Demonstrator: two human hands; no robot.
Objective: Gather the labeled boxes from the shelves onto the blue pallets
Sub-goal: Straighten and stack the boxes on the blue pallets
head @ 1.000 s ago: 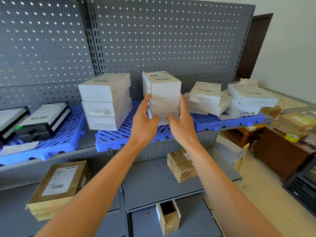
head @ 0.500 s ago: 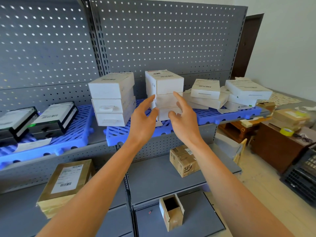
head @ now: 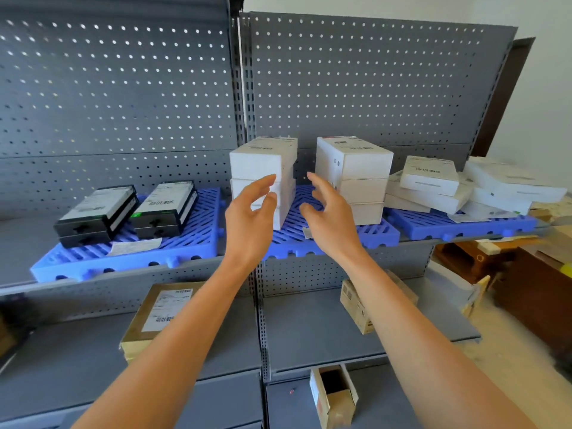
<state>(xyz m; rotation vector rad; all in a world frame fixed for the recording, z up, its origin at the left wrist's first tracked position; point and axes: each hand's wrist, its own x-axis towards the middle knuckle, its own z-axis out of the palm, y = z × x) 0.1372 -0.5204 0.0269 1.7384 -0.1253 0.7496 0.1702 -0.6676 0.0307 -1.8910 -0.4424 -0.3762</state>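
Both my hands are up and empty: left hand (head: pixel 250 218) with fingers loosely spread in front of the left white stack (head: pixel 263 178), right hand (head: pixel 328 218) likewise loose and spread beside the right white stack (head: pixel 354 178). I can't tell if either hand touches a box.

Counts. Blue pallets: three on the upper shelf, left pallet (head: pixel 130 252), middle pallet (head: pixel 365 235), right pallet (head: pixel 458 224). White stacks: two on the middle pallet, three boxes each, near each other with a gap between. Black boxes (head: pixel 127 212): two stacks side by side on the left pallet, each looks two high, white labels on top. A loose paper slip (head: pixel 134 246) lies in front of them. Flat white boxes (head: pixel 464 187): a messy pile on the right pallet, roughly six, exact count unclear.

Lower shelf (head: pixel 312 329): one brown labeled parcel (head: pixel 154 317) on the left, one small carton (head: pixel 356 308) partly behind my right arm. Lowest level: one small open carton (head: pixel 332 394).

Surface: grey metal shelving with a grey pegboard back (head: pixel 371 82). Room: white wall, dark door (head: pixel 507 94) behind the rack on the right, brown wooden furniture (head: pixel 532 286) and light floor at right.
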